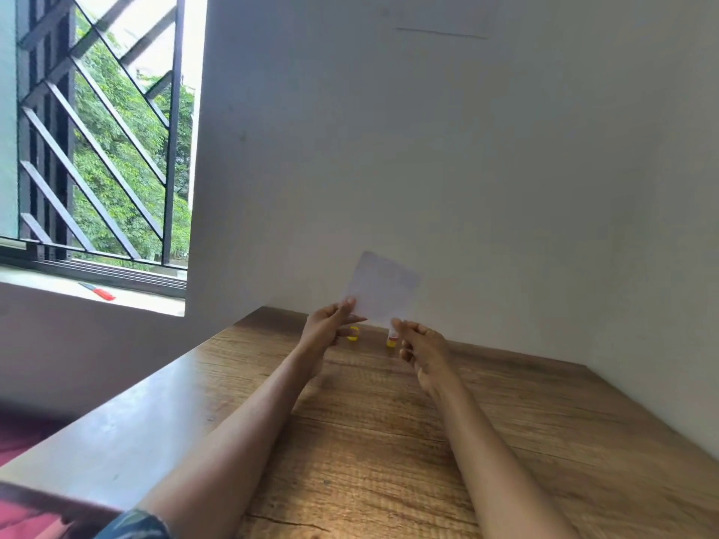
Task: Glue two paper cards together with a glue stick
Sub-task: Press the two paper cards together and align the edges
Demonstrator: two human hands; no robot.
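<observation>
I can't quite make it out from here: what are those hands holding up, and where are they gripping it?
A white paper card, raised above the table. The left hand pinches its lower left corner, the right hand its bottom edge.

White card (383, 289), yellow glue stick (391, 340), brown wood-grain table (389, 441), black window grille (97, 130).

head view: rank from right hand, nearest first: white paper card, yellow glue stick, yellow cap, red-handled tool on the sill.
From the right hand:
1. White paper card: pinched in its fingers, raised before the wall.
2. Yellow glue stick: upright on the wooden table, just behind the fingertips.
3. Yellow cap: further left, by the left hand.
4. Red-handled tool: far left, window sill.
</observation>
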